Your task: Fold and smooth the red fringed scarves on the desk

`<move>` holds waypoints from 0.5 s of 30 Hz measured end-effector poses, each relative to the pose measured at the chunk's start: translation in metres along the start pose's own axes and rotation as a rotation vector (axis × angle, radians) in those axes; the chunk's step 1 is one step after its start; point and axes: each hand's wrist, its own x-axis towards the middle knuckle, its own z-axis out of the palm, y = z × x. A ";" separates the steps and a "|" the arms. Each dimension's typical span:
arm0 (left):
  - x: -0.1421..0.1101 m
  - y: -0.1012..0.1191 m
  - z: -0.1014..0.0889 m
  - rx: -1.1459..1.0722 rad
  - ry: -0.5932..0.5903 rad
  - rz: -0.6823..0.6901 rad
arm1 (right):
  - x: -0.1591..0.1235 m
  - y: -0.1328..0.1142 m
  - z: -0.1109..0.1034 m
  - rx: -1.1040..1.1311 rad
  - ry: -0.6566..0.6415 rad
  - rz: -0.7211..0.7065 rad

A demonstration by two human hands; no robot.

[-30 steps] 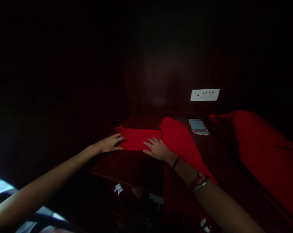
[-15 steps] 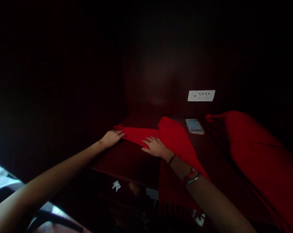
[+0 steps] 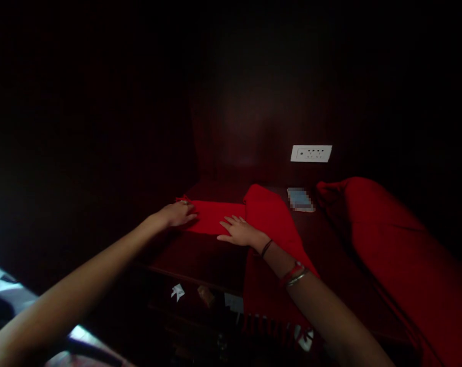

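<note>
A red fringed scarf (image 3: 271, 216) lies on a dark wooden table (image 3: 200, 257), one end spread flat to the left, the other hanging over the front edge. My left hand (image 3: 177, 214) rests on the scarf's left fringed end, fingers lying flat on the cloth. My right hand (image 3: 236, 232) presses flat on the near edge of the spread part, fingers stretched out. Its wrist carries a dark band and further up a red and a metal bangle. The room is very dim.
A second red cloth (image 3: 399, 255) lies heaped along the right side of the table. A phone-like flat object (image 3: 300, 200) sits behind the scarf. A white wall socket (image 3: 311, 153) is on the dark panel behind. Small pale scraps (image 3: 177, 291) lie below the table edge.
My left hand slid back along the scarf's fringed end and now lies on it again. My right hand shifted slightly left along the near edge. The view drifted a little.
</note>
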 end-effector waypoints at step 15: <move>-0.010 0.075 0.033 -0.208 0.219 0.122 | -0.136 0.041 -0.025 0.102 0.156 0.362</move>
